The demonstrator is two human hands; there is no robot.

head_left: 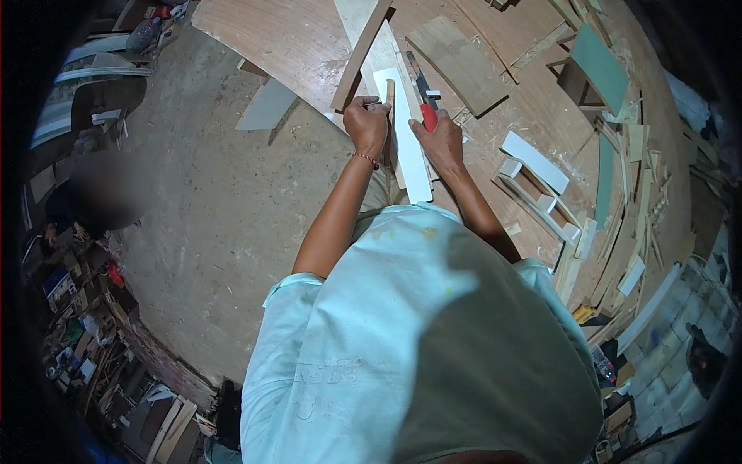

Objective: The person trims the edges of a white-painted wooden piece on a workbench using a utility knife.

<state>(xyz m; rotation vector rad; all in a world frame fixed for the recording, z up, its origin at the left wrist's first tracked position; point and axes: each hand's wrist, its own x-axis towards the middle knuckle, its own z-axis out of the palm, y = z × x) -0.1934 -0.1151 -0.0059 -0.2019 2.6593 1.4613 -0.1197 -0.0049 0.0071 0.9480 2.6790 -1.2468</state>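
Note:
A long white board (410, 147) lies lengthwise in front of my body, its near end close to my shirt. My left hand (366, 125) is on its left side, fingers closed at a short, narrow wooden strip (390, 91) that lies along the board. Just beyond that hand is the lower end of a dark brown wooden bar (362, 58), slanting away. My right hand (441, 142) is on the board's right side, closed around the red handle (429, 117) of a tool. A long dark part (417, 75) stretches forward from the handle, and its tip lies over the worktable.
The wooden worktable (286, 39) bears a flat plank (456, 66), a small white-and-wood frame (533, 185) and a green-topped piece (601, 69). Thin offcuts (626, 224) are piled at right. A grey panel (267, 104) leans by the table edge. A person (104, 189) is at left.

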